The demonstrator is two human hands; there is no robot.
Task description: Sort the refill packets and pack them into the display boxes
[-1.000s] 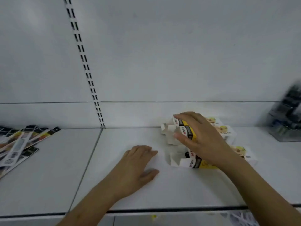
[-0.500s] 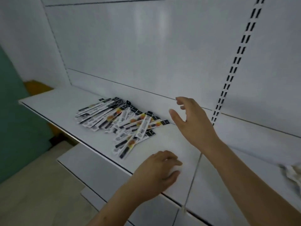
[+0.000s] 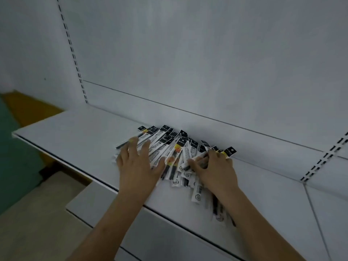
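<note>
A fanned heap of long, narrow refill packets (image 3: 174,147) lies on the white shelf (image 3: 79,132) against the back panel; they are white with black tops and some yellow or orange print. My left hand (image 3: 138,164) lies flat with spread fingers on the left side of the heap. My right hand (image 3: 214,167) is at the right side, its fingers curled round a few packets (image 3: 197,160). No display box is in view.
The shelf's left end (image 3: 15,134) and front edge are close by. A lower white shelf (image 3: 105,202) juts out beneath. Slotted uprights (image 3: 75,59) run up the back wall. A tan floor (image 3: 32,223) and a green wall are at left.
The view has swung from the display boxes to the packet heap. Both hands came off the bare shelf and landed on the heap; the right hand now grips some packets.
</note>
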